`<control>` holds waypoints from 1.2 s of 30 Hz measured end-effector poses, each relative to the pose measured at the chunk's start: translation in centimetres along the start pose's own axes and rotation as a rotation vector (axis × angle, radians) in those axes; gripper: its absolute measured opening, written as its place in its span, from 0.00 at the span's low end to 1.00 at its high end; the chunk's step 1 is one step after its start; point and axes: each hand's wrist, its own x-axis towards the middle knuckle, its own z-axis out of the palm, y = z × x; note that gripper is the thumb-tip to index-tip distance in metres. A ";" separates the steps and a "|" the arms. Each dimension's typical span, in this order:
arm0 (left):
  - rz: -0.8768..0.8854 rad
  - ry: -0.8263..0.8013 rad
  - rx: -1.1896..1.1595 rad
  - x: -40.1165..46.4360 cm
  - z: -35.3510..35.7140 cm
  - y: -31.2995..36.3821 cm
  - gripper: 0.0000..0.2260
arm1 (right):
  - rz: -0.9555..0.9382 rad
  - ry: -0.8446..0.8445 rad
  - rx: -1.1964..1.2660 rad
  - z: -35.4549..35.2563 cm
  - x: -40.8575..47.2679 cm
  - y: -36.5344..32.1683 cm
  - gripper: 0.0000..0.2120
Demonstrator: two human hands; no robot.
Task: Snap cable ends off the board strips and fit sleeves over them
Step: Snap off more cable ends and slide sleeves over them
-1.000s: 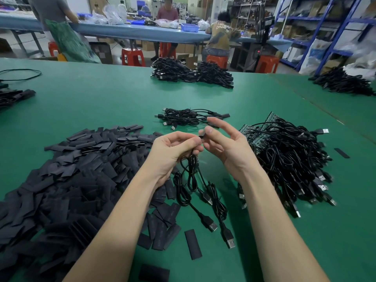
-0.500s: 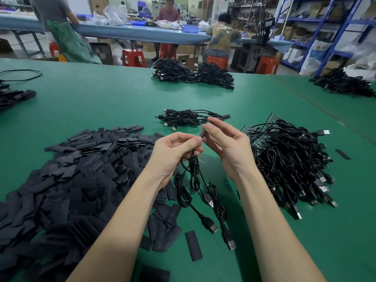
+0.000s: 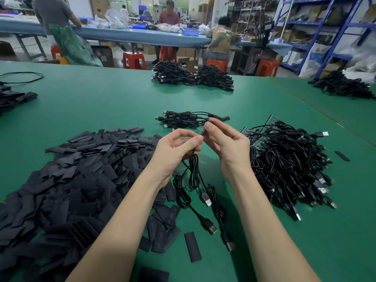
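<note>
Left hand point(image 3: 175, 148) pinching bunched cables point(image 3: 193, 174) mid-table, ends up for sleeving; right hand point(image 3: 225, 143) nipping sleeve point(image 3: 203, 132) over one end; sleeve pile point(image 3: 77, 174) left, board strips point(image 3: 258, 139) right, both within reach.

Across the top of the frame, workers sit on red plastic stools point(image 3: 134, 60) at a long blue table point(image 3: 142, 38), blue metal shelving point(image 3: 329, 27) at upper right.

Both forearms reach forward; left hand point(image 3: 175, 147) and right hand point(image 3: 227, 144) meet, fingers curled and pinching.
</note>
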 end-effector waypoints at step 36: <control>0.291 -0.140 1.706 13.3 -0.6 -1.8 0.20 | 0.074 0.104 -0.169 -2.6 0.8 -2.5 0.06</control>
